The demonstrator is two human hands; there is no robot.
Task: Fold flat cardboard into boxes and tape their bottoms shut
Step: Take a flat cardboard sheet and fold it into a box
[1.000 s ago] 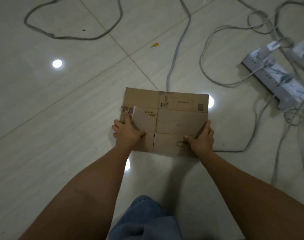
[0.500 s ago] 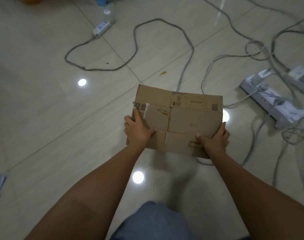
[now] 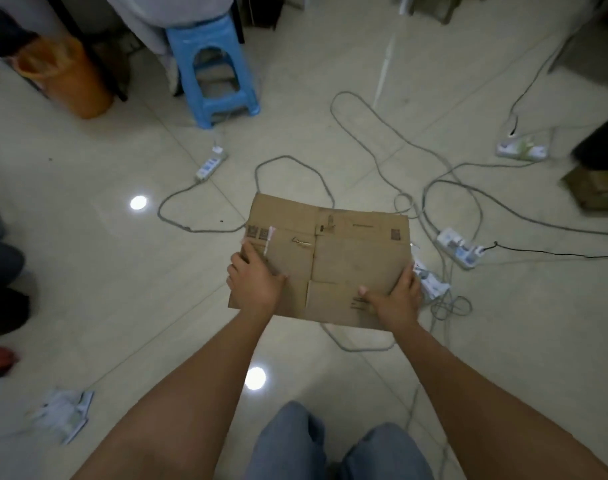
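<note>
Head view shows your two bare arms stretched forward over a pale tiled floor (image 3: 87, 271). You hold a flat cardboard (image 3: 344, 258) between both hands, above the floor and in front of your knees, which wear blue jeans (image 3: 295, 441). The cardboard is still folded flat, with its flaps seen as separate panels and some small printed marks on its surface.

Your left hand (image 3: 255, 280) grips the left edge of the cardboard: the thumb lies on the top side and the other fingers curl around the edge. Your right hand (image 3: 397, 296) grips the lower right corner in the same way, with the thumb pressed on the top side near some printed text; the rest of its fingers go behind the edge, so you cannot see them fully.

On the floor behind the cardboard lie several grey cables (image 3: 288, 164) in loops. One white power strip (image 3: 210, 164) is to the left of them, another power strip (image 3: 460, 247) is just to the right of the cardboard. Further back stand a blue plastic stool (image 3: 212, 64) and an orange bin (image 3: 66, 74). Some crumpled paper (image 3: 65, 414) lies on the floor at the lower left.
</note>
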